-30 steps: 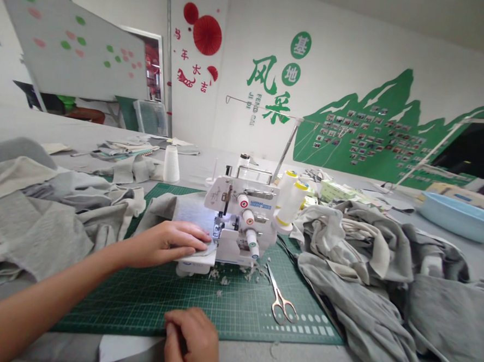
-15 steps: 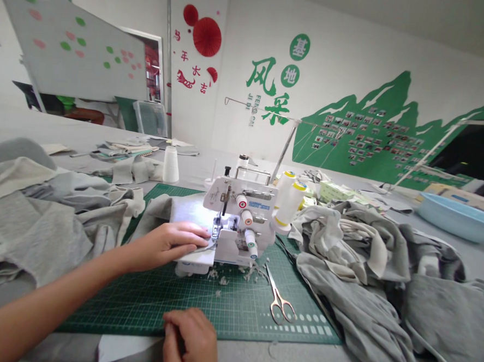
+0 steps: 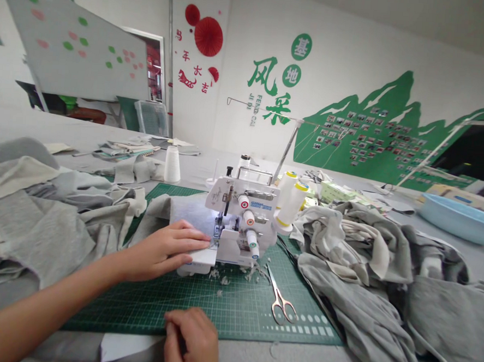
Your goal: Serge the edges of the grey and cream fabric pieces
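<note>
While the left forearm extends from the table's left side toward the middle, the left hand point(image 3: 168, 250) lies palm down on a light grey cloth point(image 3: 193, 213), its fingers straight, close together and pointing right. That hand is flat and unclosed; it presses on the cloth without visibly pinching it. The cloth lies on the white bed of a sewing machine point(image 3: 243, 230), with the fingertips just beside the presser foot; whether the cloth's edge is under the foot cannot be determined. The right hand point(image 3: 193, 339) is at the table's near edge, fingers loosely curled, well apart from the cloth; whether it encloses anything cannot be told. The machine stands on a green cutting mat point(image 3: 136, 305) over the grey table point(image 3: 256, 354). Lint point(image 3: 225, 280) lies near the machine's base, and scissors point(image 3: 278, 300) lie toward the mat's near right corner, handles facing the near edge. Heaped grey fabric occupies the table's left side point(image 3: 59, 213), with a second heap point(image 3: 363, 265) on the right. A blue basin point(image 3: 461, 219) sits by the far right corner. Beyond the far edge, a white wall point(image 3: 244, 17) bears a green mountain mural point(image 3: 364, 123); a whiteboard point(image 3: 86, 46) stands at left.
</note>
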